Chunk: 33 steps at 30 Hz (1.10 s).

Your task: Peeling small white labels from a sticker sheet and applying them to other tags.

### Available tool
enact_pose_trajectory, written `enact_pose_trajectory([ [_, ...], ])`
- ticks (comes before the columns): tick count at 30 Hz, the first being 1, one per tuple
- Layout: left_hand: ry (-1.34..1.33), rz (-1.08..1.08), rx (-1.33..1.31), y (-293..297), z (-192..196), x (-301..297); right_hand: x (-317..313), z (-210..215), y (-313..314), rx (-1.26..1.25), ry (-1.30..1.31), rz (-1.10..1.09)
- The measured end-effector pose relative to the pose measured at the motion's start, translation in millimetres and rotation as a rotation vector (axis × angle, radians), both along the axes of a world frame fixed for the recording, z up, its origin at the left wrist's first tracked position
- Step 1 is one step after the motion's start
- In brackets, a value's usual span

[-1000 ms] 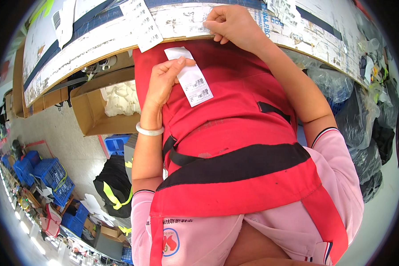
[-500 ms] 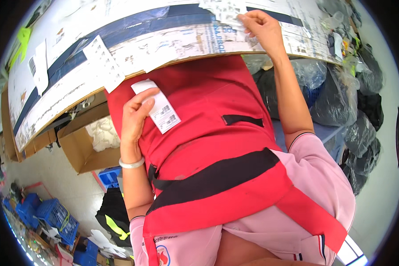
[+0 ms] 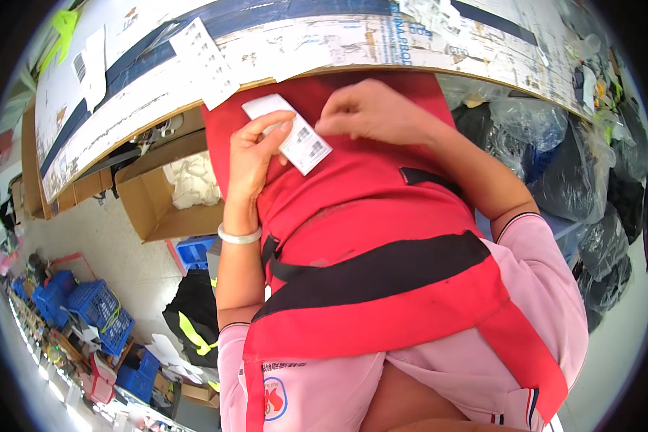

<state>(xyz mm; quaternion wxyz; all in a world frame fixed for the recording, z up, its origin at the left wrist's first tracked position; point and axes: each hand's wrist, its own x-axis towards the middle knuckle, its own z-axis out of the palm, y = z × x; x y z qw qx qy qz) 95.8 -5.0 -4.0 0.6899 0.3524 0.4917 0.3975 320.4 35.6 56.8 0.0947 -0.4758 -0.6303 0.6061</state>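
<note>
Since half a second earlier, the right hand (image 3: 371,114) had come back from the papers at the far side of the desk (image 3: 353,39) to a spot just beside the other hand's strip. Of the two hands, the left hand (image 3: 255,155) gripped one white label strip (image 3: 293,150) between thumb and fingers, tilted, in front of the one red apron (image 3: 381,295); two printed labels showed on its lower part. The right hand's fingers were curled inward, but motion blurred them, so I could not tell whether they were pinched on anything.

Three white pieces of paper lay apart on the desk: a left sheet (image 3: 92,68), a middle sheet (image 3: 203,63) overhanging the edge, and a blank-looking sheet (image 3: 302,61). One paper cluster (image 3: 439,20) lay farther right, its sheets overlapping too much to count. One pale bracelet (image 3: 239,237) circled the left wrist. Below the desk stood one open cardboard box (image 3: 140,216) with white material (image 3: 192,181) inside. At least two blue crates (image 3: 102,313) sat on the left.
</note>
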Motion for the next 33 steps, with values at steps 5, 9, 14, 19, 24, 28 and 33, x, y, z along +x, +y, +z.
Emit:
enact_pose_trajectory([
  [5,-0.290,0.135,-0.074,1.2,12.1,2.2,-27.6,-29.8,-5.1,-0.214,0.182,-0.052],
  [9,-0.084,-0.032,-0.008,-2.8,0.5,-13.1,-31.1,-34.2,-7.7,-0.184,0.252,-0.126],
  [14,-0.023,-0.077,-0.031,-2.8,-0.8,-14.1,-34.6,-30.4,-1.5,0.183,0.176,-0.102],
  [19,0.056,-0.128,-0.063,1.2,3.6,-12.1,-31.7,-30.3,0.3,0.461,0.131,0.054],
  [24,0.124,-0.273,-0.056,3.8,-0.5,-14.0,-29.8,-29.1,1.9,0.501,0.096,0.065],
  [28,-0.145,-0.210,-0.086,3.8,-14.9,-21.1,-26.5,-14.7,16.4,0.290,0.112,-0.161],
  [33,-0.096,-0.072,-0.056,3.7,-11.1,-17.7,-9.9,-2.1,46.7,0.287,0.094,-0.328],
])
